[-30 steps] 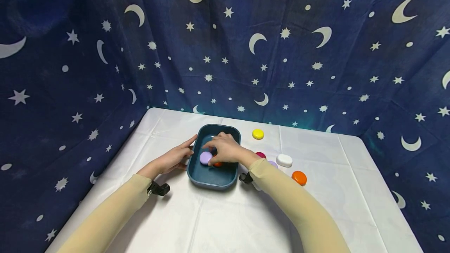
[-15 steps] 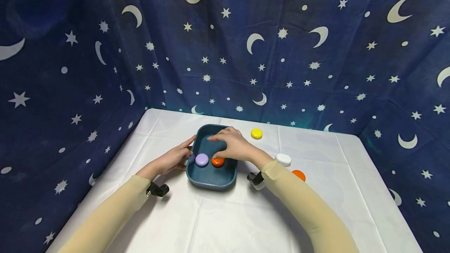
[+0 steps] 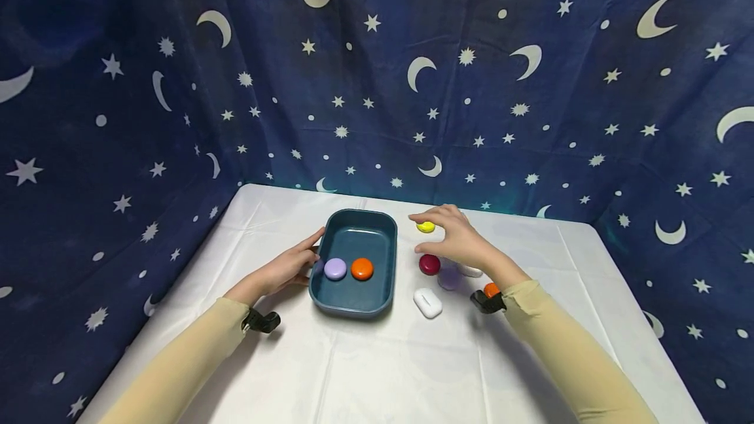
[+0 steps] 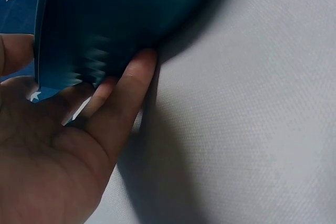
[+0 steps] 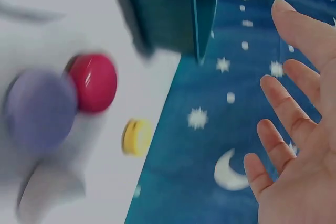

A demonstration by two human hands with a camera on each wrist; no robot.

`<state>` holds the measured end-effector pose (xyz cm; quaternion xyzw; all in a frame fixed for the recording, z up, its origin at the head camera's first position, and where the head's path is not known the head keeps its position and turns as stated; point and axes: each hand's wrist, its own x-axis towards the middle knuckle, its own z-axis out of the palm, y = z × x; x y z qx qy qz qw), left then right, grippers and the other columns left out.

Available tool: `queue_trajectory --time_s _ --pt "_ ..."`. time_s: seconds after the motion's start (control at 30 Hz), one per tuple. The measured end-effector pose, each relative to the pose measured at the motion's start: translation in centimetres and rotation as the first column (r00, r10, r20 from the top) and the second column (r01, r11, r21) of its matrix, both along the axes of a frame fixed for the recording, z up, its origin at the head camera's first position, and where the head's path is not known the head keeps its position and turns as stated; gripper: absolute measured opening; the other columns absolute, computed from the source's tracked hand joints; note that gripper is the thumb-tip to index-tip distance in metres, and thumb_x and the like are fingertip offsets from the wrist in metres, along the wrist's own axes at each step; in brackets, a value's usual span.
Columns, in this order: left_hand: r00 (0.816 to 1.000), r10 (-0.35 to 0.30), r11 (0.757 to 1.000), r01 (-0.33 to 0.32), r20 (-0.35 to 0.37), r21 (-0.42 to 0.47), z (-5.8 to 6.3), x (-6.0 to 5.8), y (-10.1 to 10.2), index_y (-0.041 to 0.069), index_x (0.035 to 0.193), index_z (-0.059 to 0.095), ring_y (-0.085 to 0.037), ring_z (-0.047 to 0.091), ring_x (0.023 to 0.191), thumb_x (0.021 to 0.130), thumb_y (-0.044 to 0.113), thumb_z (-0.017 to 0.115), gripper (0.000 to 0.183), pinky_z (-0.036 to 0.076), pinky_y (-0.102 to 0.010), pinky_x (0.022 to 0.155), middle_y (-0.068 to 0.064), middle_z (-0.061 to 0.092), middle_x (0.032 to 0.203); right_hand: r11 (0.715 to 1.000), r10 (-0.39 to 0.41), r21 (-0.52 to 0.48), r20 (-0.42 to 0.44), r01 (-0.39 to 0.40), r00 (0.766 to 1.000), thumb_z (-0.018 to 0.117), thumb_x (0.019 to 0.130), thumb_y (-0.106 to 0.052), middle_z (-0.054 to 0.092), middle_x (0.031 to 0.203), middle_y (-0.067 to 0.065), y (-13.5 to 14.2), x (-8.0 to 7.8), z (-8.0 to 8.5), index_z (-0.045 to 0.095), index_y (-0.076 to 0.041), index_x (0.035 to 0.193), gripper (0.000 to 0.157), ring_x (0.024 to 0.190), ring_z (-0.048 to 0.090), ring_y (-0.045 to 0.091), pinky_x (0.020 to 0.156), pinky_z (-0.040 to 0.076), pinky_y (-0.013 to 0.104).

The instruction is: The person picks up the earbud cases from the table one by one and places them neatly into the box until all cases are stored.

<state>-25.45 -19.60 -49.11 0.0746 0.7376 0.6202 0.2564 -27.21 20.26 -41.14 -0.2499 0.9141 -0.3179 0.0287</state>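
Observation:
A dark teal rectangular tray (image 3: 354,301) stands left of the table's middle, with a lilac round disc (image 3: 336,269) and an orange round disc (image 3: 362,269) lying side by side inside. Against the tray's left outer wall rest the fingers of my left hand (image 3: 287,271); the left wrist view shows the fingertips touching that wall. Right of the tray my right hand (image 3: 462,241) hovers over the table, thumb and fingers spread and holding nothing. Under and near it lie a dark red disc (image 3: 429,265), a lilac disc (image 3: 449,277) and a yellow disc (image 3: 426,228), partly hidden.
A white oval piece (image 3: 428,303) lies just right of the tray. Another white piece (image 3: 470,271) and an orange disc (image 3: 491,290) are partly covered by my right arm. A dark blue star-patterned cloth (image 3: 365,84) rises behind the white-covered table (image 3: 406,371).
My right hand let go of the orange disc in the tray, lifted out and moved right over the loose discs. The left hand stays at the tray's wall.

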Motion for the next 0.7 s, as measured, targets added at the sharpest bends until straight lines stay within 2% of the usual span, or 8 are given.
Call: queue_trajectory --time_s 0.2,0.4,0.7 --pt "1.0 0.007 1.0 -0.007 0.005 -0.003 0.0 0.1 0.0 0.036 0.165 0.014 -0.037 0.038 0.133 0.101 0.015 0.041 0.073 0.051 -0.051 0.096 -0.02 0.016 0.164 0.996 -0.086 -0.007 -0.007 0.086 0.996 0.085 0.082 -0.044 0.058 0.136 -0.001 5.0 1.4 0.0 0.062 -0.03 0.143 0.067 0.136 0.033 0.028 0.107 0.03 0.063" --pt "1.0 -0.002 1.0 0.002 0.012 0.019 0.1 0.1 -0.1 0.036 0.165 0.013 -0.036 0.047 0.12 0.103 0.015 0.041 0.072 0.054 -0.045 0.084 -0.023 0.021 0.158 0.985 -0.17 0.036 -0.01 0.17 0.985 0.085 0.083 -0.04 0.061 0.134 0.004 9.5 2.9 -0.6 0.063 -0.024 0.142 0.065 0.135 0.034 0.032 0.106 0.029 0.064" --pt "1.0 0.0 1.0 0.0 0.02 0.004 0.2 0.2 0.1 0.038 0.165 0.013 -0.036 0.043 0.125 0.103 0.016 0.042 0.072 0.055 -0.047 0.088 -0.021 0.013 0.165 0.976 -0.202 0.1 0.063 0.195 0.977 0.085 0.083 -0.037 0.06 0.135 0.009 13.7 5.5 -3.2 0.06 -0.018 0.145 0.07 0.134 0.035 0.037 0.104 0.03 0.065"
